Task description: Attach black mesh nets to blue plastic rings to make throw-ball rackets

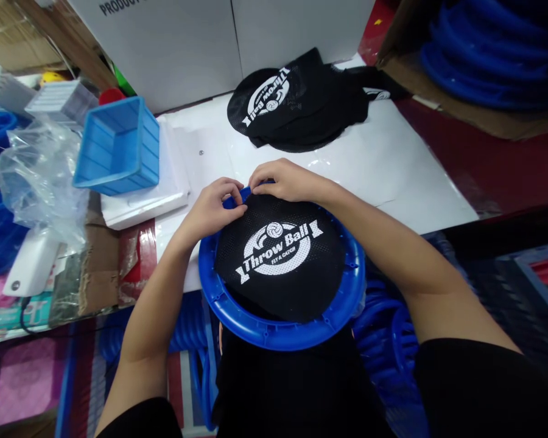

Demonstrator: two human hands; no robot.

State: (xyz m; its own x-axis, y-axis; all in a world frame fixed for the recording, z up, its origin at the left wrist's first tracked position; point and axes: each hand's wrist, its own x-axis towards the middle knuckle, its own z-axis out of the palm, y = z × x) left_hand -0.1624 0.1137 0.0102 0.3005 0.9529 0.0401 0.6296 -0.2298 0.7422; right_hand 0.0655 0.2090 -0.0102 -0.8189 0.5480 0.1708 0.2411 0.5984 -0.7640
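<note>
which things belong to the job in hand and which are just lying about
In use:
- blue ring, left hand and right hand at its rim
- black mesh inside it
- black pile, likely: same print
- blue stack at right, perhaps

Lying about, seemingly:
- light blue bin
- plastic bag
- white device

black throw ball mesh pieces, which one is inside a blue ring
The near piece: the blue ring surrounds it, whereas the others lie piled beyond, on the white sheet.
</note>
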